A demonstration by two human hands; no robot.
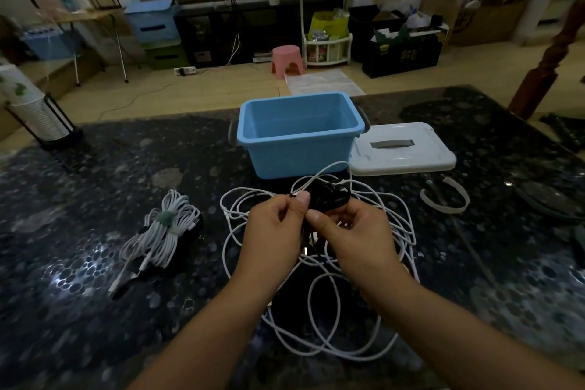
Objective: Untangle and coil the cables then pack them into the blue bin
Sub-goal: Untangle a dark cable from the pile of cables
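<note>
White loose cable [319,282] sprawls before the blue bin [299,133] while both hands' fingers [304,199] pinch a black cable [329,196].

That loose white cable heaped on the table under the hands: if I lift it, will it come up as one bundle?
Probably not. The white cable lies in loose, untied overlapping loops, so it likely sags and trails. It may snag, since a black cable, held by the left hand and right hand, crosses it. The tied coil should lift whole.
</note>
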